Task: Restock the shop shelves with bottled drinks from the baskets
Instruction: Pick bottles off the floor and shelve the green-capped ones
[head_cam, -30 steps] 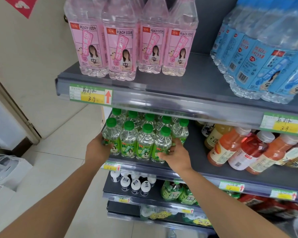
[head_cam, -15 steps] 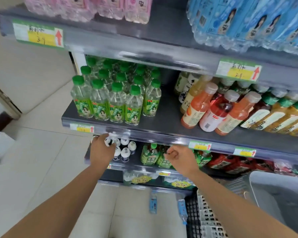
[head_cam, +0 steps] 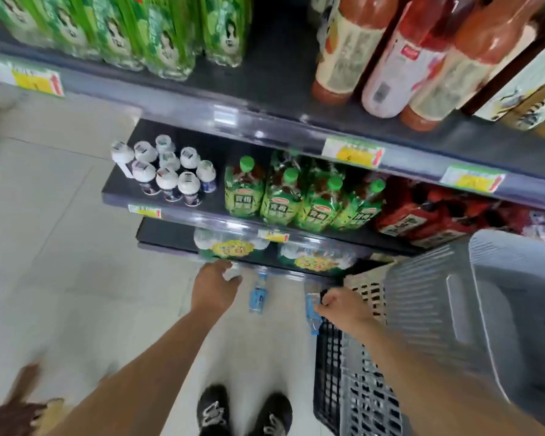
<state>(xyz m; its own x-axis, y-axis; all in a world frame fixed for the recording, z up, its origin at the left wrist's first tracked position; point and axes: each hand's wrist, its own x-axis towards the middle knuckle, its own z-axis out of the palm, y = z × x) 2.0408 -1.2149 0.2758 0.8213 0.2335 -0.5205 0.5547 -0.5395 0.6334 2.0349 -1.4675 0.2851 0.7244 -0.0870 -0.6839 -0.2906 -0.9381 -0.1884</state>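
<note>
well, shelves [head_cam: 265, 127]: dark flat boards with clear plastic front rails that hold yellow-and-green price tags, stepping down through the middle of the frame.
top row: clear ribbed bottles with green labels [head_cam: 158, 33] at upper left; smooth orange and red bottles [head_cam: 390, 58] with pale labels at upper right.
middle row: small bottles with round white caps [head_cam: 167, 177] at left, green-capped tea bottles [head_cam: 296, 199] in shiny wrap at centre.
floor [head_cam: 60, 247]: pale glossy tiles.
baskets: a black lattice basket [head_cam: 328, 372] at lower right, with a grey ribbed plastic basket [head_cam: 485, 309] just right of it.
task bottles: a slim clear blue-label bottle [head_cam: 312, 313] is at the black basket's far left corner; a second blue-label bottle [head_cam: 257, 294] is on the tiles left of it, below the lowest shelf.
right hand [head_cam: 340, 305]: arm reaches down from lower right, fingers curled round the blue-label bottle, gripping its side.
left hand [head_cam: 216, 286]: arm stretches down from lower left, back of hand up, fingers bent down beside a blurred clear thing; whether it holds anything cannot be told.
shoes [head_cam: 243, 410]: black with white laces, at bottom centre.
</note>
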